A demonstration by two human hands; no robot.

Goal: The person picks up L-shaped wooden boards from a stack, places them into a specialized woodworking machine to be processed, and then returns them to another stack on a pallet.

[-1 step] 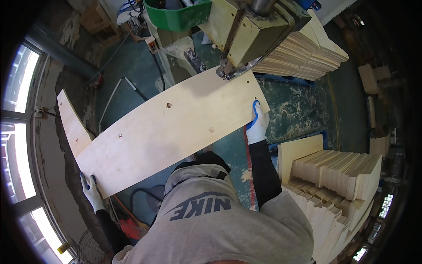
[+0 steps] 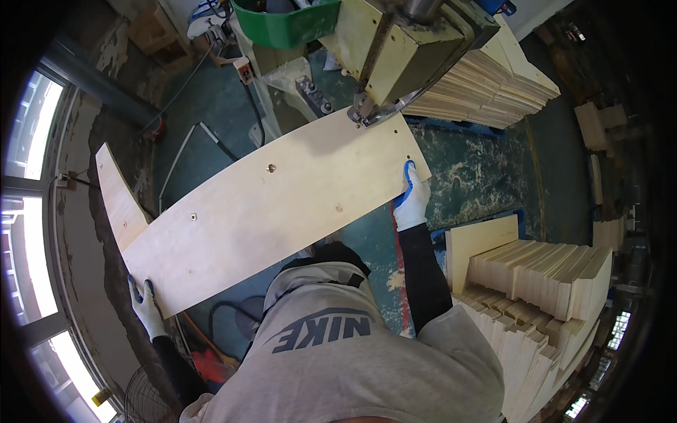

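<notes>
A long, pale plywood panel (image 2: 247,211) with a curved far edge, an angled arm at its left end and several holes lies slanted across the view. My left hand (image 2: 147,310), in a white and blue work glove, grips its lower left corner, with part of the fingers hidden. My right hand (image 2: 412,201), gloved alike, holds the near edge close to the right end, thumb on top and fingers out of sight underneath. The panel's far right edge sits under the working head of a yellowish press-like machine (image 2: 395,56).
Stacked plywood pieces stand on the right (image 2: 536,275) and behind the machine (image 2: 486,84). A green bin (image 2: 285,25) is fixed at the machine's left. Cables cross the floor on the left, near a wire fan guard (image 2: 149,395). Windows line the left wall.
The panel has shifted very slightly at its ends, the left end a touch to the right. Both hands keep their hold.
</notes>
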